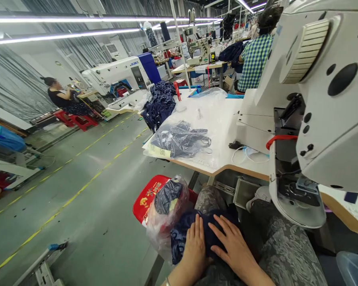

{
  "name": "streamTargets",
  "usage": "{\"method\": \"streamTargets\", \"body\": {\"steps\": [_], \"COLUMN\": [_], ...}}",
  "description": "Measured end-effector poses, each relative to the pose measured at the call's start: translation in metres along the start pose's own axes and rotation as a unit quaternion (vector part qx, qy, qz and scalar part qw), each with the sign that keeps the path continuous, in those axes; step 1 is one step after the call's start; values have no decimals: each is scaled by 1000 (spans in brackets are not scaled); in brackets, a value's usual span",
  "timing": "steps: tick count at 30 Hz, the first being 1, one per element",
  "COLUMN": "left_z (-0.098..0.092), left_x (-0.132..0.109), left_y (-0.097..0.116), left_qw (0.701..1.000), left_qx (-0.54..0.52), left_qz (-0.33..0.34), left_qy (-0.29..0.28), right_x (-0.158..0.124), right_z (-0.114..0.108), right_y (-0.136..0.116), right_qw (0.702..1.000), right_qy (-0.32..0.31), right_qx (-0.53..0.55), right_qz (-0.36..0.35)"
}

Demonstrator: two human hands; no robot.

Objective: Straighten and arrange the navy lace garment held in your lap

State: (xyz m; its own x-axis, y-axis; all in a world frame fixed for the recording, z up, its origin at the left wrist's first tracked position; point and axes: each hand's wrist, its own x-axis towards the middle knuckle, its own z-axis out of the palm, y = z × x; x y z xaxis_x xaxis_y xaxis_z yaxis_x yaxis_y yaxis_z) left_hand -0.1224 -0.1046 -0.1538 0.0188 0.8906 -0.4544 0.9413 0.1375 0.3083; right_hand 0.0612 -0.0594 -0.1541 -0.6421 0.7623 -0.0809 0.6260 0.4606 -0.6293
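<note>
My left hand [195,246] and my right hand [234,246] both lie flat, fingers stretched, on a dark navy garment [210,230] spread over my lap. Just left of the garment a clear plastic bag [164,216] holds more dark fabric and leans on a red stool [147,196]. A large white sewing machine [319,107] stands right above my lap on the white worktable [226,159].
On the table lies a clear bag of dark pieces [181,139] with a yellow tag, and a heap of navy fabric [159,103] at its far end. A person in a checked shirt [255,59] sits ahead; another person [62,97] sits far left. Green floor with yellow lines runs left.
</note>
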Motion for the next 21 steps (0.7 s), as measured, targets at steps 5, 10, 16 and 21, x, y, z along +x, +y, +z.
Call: {"method": "streamTargets", "body": {"steps": [5, 10, 16, 21], "left_z": [-10, -7, 28, 25], "left_x": [-18, -65, -121, -70], "left_y": [-25, -104, -149, -153], "left_qw": [1000, 993, 967, 923], "left_qx": [-26, -87, -218, -291], "left_qz": [9, -72, -128, -186], "left_qy": [-8, -15, 25, 169], "right_x": [18, 15, 16, 19], "right_z": [28, 48, 64, 60], "right_y": [8, 27, 38, 35], "right_qw": [999, 998, 995, 997], "right_qy": [-27, 9, 42, -3], "right_qx": [-36, -61, -78, -79], "right_qz": [13, -2, -35, -19]}}
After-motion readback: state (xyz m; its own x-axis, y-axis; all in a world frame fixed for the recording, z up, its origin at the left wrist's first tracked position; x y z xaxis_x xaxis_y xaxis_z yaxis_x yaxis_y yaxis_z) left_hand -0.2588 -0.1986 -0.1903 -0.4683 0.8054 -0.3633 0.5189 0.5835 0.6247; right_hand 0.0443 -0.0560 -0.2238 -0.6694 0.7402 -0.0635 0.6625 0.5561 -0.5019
